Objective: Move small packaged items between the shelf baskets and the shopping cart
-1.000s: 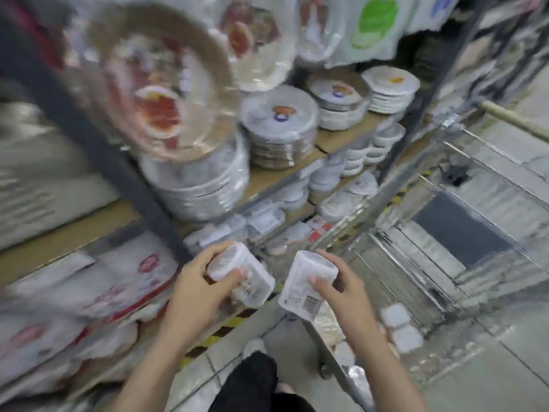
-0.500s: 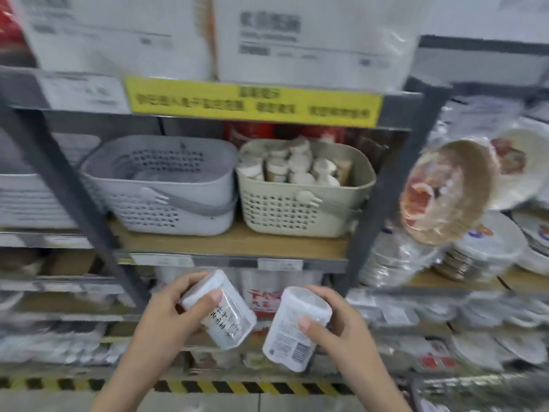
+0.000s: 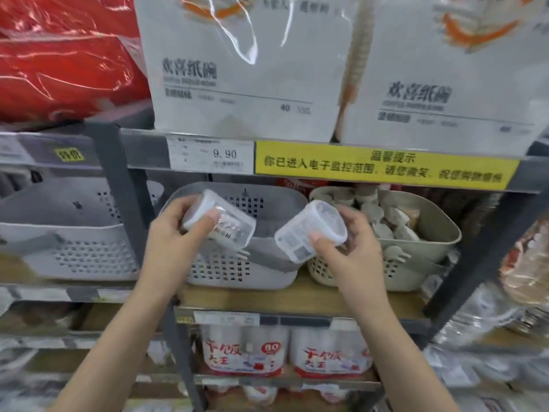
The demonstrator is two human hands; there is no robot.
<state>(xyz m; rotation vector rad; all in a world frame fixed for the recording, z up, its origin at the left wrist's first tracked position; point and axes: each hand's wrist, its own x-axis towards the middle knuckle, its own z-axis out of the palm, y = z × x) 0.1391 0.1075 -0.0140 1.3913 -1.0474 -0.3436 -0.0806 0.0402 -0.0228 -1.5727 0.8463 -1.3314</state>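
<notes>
My left hand (image 3: 175,242) grips a small clear plastic pack (image 3: 221,223) over the open top of the grey shelf basket (image 3: 252,272). My right hand (image 3: 353,248) holds a second clear pack (image 3: 310,230) with a barcode label, between the grey basket and the beige basket (image 3: 427,248). The beige basket is filled with several similar small packs. The shopping cart is out of view.
Another pale grey basket (image 3: 68,245) stands at the left, behind a dark shelf upright (image 3: 121,188). Large white paper-bowl packs (image 3: 243,69) sit on the shelf above, close over the baskets. Wrapped cup rolls (image 3: 243,352) fill the shelf below.
The view turned from the cart to the shelf and closed in. Both hands rose with their packs from below the basket shelf up to basket height.
</notes>
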